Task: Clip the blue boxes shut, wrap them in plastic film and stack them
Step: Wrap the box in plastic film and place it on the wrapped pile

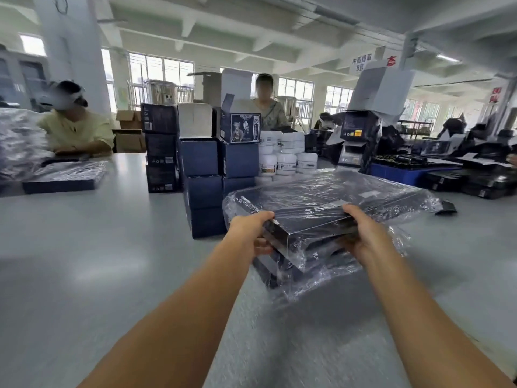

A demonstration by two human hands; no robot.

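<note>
The person's left hand [251, 233] and right hand [365, 238] grip the near edge of a flat dark-blue cardboard box [313, 217] already sheathed in clear, crinkled plastic film [419, 203]. The thumbs lie on the lid and the fingers curl under the near corners, those of the right hand mostly hidden below. The box sits at the top of a low pile of film-wrapped dark boxes [282, 271] on the pale grey table [98, 261]; whether it rests on that pile or hangs just above it cannot be told. Judging by this, clipping and wrapping are finished for this box, and stacking is the step in hand — it needs only to be squared up on the pile and let go. The pile shows that several boxes are already done. How much work is left is harder to read. Another flat film-covered box [64, 177] lies well apart at the table's left, near a seated person in a pale yellow top [75, 130]. Dark flat boxes [475, 186] heaped at the far right look unwrapped, though they are too blurred to be sure. Just beyond the pile stand tall stacks of dark-blue cube cartons [201, 191] and a cluster of white plastic jars [282, 161] — neither seems part of this step.
</note>
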